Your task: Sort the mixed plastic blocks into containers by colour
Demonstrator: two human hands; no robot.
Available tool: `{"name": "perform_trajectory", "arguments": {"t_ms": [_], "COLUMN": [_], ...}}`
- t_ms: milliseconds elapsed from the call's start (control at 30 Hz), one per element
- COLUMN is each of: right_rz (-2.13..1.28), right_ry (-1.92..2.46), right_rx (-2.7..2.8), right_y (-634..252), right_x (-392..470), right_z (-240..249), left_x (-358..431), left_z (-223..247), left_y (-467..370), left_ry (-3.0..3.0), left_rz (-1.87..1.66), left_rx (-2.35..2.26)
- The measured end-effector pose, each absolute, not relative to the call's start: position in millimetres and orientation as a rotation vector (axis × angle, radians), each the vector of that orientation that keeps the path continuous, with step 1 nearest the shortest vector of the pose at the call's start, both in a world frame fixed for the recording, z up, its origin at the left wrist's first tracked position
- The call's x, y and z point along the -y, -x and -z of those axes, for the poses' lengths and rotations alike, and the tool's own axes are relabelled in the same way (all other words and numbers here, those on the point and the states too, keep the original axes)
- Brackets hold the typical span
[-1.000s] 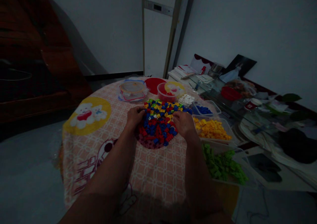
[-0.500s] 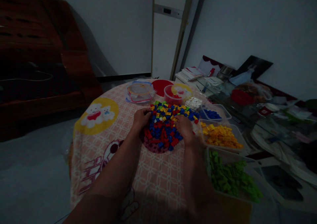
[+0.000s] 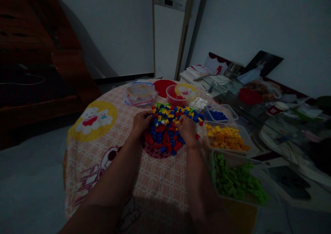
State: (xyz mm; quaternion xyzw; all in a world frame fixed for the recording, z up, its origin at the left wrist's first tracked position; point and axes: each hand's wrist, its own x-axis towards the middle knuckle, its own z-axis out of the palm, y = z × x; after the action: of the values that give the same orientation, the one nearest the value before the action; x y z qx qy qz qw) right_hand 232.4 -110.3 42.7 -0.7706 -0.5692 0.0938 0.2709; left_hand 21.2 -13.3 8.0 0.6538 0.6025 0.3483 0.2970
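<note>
A mixed heap of small toy building bricks, red, blue, yellow and green, lies in the middle of a round table on a dark red mat. At the heap's left edge rests my left hand, its fingers stretched towards the bricks and apart from the thumb. My right hand is over the heap's right side with its fingertips pinched together, close to a yellow brick. Whatever is between those fingertips is too small and dark to make out.
On the right stand clear boxes of blue bricks, yellow bricks and green bricks. White bricks and a round tub with red bricks sit behind. Stacked lids lie back left. A cluttered glass table adjoins.
The whole view has shifted slightly, so everything sits a little further left and higher. Both hands stay at the heap, in much the same places.
</note>
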Motion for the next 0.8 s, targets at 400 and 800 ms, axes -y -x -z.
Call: {"name": "perform_trajectory", "arguments": {"t_ms": [400, 800], "right_rz": [-0.643, -0.454], "right_ry": [1.464, 0.777], "right_rx": [0.794, 0.31], "right_y": [-238.1, -252.6], "right_x": [102.0, 123.4], "right_z": [-33.1, -80.5], "left_x": [9.6, 11.7], "left_z": [-0.2, -4.9], "left_y": [-19.0, -20.2], "left_ry": [-1.741, -1.743], "left_rz": [-0.942, -0.943], "left_rx": [-1.59, -1.579]}}
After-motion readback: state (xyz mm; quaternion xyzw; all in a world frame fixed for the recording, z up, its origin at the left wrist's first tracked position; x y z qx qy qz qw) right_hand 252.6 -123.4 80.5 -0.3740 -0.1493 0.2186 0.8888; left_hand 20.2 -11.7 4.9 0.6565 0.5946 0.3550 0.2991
